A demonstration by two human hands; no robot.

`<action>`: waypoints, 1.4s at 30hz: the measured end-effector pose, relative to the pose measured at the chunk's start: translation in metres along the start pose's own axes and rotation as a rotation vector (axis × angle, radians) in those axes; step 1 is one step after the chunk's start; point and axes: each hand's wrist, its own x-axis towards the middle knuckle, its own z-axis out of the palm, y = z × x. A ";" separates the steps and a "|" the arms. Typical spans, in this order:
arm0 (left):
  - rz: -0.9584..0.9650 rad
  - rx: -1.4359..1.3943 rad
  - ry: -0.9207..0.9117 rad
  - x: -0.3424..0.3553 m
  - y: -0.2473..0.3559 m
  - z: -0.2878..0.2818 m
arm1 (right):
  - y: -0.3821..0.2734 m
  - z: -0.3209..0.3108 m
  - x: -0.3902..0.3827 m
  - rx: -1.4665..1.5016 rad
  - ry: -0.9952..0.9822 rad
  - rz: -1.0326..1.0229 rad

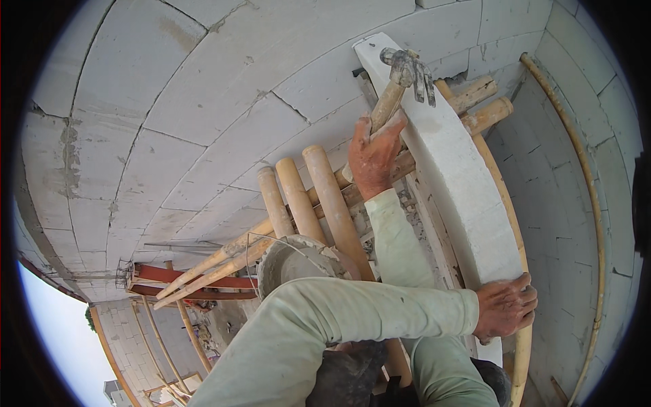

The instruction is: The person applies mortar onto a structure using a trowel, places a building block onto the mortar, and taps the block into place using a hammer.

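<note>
My right hand [376, 152] is closed around the wooden handle of a claw hammer [405, 69]. The hammer's grey, mortar-crusted head is raised over the far end of a long white lightweight concrete block [461, 169]. Crossing over my right arm, my left arm reaches rightward, and my left hand [505, 308] grips the block's near part with fingers curled over its right edge. The block lies lengthwise in front of me along the pale block wall. Below the hammer hand stands a mortar bucket [295, 264] with a thin wire handle, partly hidden by my left sleeve.
Bamboo poles [332, 203] lie around the bucket, and more bamboo ends [485, 115] stick out beyond the block. A wall of large pale blocks [196, 88] rises ahead. To the right is another block wall [563, 224] with an upright bamboo pole [597, 237]. Red beams [190, 281] sit lower left.
</note>
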 end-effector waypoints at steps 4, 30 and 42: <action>0.050 -0.048 -0.051 0.007 -0.002 -0.004 | 0.015 -0.039 -0.052 -0.077 -0.016 0.009; -0.931 1.482 0.172 -0.356 -0.168 -0.434 | -0.030 0.017 0.021 0.045 0.051 -0.002; -0.828 1.588 0.144 -0.359 -0.187 -0.422 | 0.002 0.067 0.052 -0.077 0.089 0.101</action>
